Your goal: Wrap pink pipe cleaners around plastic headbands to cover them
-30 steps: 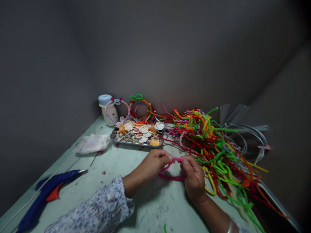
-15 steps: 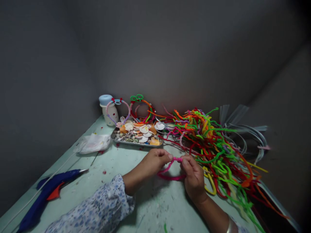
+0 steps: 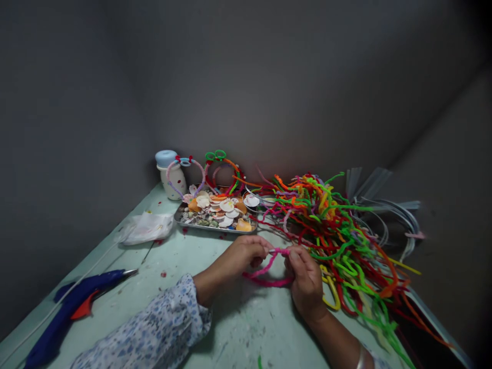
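Between my two hands a pink pipe cleaner [image 3: 271, 282] forms a loop above the pale green table [image 3: 246, 328]. My left hand [image 3: 251, 252] is closed, with thumb and fingertips pinching the strand near its top left. My right hand [image 3: 305, 279] is closed on the top right of the same strand, thumb on the near side. A short twisted pink stretch shows between the fingertips, with a thin pale tip beside my left fingers. The loop's lower part hangs toward the table.
A metal tray of shells [image 3: 215, 229] lies ahead, with decorated headbands [image 3: 204, 177] and a blue-lidded jar [image 3: 175, 179] behind. Many colourful pipe cleaners [image 3: 342, 225] pile up at right, beside clear bands [image 3: 411, 218]. A blue glue gun [image 3: 77, 302] and plastic bag [image 3: 148, 228] are at left.
My left fingertips have shifted slightly left along the strand, uncovering a pale tip. The left side of the pink loop reaches a little further left. My right hand has hardly moved.
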Available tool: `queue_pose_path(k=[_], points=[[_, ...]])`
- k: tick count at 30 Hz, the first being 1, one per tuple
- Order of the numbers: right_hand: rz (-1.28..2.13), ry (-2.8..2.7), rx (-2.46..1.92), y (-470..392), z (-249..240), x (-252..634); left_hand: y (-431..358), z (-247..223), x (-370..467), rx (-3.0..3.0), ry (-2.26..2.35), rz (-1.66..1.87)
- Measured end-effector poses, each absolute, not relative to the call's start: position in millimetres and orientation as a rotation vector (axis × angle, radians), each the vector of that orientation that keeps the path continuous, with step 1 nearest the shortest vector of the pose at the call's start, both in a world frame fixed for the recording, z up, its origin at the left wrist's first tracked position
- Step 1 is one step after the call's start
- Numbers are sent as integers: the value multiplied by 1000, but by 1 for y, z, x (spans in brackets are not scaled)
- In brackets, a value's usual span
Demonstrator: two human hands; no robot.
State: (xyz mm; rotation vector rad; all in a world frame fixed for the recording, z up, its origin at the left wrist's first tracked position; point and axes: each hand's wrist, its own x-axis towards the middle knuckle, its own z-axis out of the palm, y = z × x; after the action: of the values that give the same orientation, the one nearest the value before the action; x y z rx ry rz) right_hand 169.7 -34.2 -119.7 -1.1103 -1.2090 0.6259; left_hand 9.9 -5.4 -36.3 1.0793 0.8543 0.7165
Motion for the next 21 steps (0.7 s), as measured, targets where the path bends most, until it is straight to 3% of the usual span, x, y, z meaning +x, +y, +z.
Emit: queue_pose_path(k=[21], points=[[724,-1204,-1090,-33,-121,172,-4,-38,8,1229,899,687]])
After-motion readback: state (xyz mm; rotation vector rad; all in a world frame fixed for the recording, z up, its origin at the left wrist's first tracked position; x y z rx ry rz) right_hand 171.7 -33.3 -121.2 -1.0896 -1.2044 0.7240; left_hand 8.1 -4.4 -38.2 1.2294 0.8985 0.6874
